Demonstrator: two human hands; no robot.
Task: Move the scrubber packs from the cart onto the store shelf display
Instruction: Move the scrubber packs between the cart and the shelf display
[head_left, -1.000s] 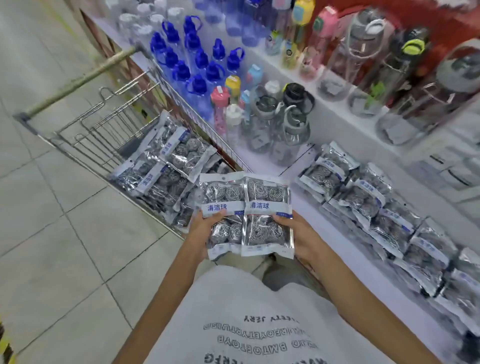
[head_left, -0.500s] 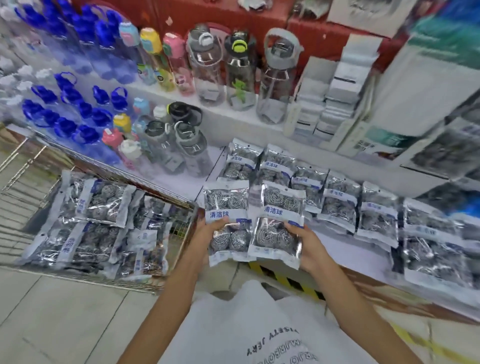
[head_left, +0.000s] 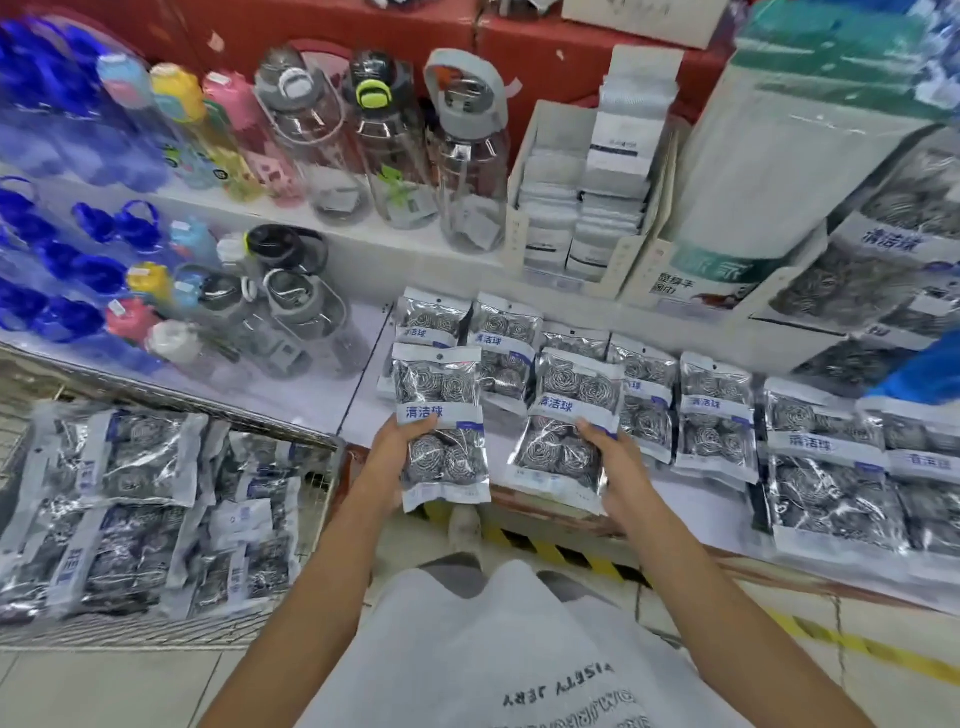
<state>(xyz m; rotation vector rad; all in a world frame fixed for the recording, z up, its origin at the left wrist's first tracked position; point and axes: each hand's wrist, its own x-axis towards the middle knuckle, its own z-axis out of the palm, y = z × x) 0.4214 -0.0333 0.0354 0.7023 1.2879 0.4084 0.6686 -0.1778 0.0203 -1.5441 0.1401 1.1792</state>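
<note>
The two packs, held side by side a moment ago, are now apart and over the shelf (head_left: 363, 410). The left hand (head_left: 395, 457) grips one scrubber pack (head_left: 441, 426) at its left edge; the right hand (head_left: 615, 467) grips another pack (head_left: 566, 431). More packs lie in the cart (head_left: 317, 499) at left, beside the row of packs (head_left: 717, 415) on the shelf.
</note>
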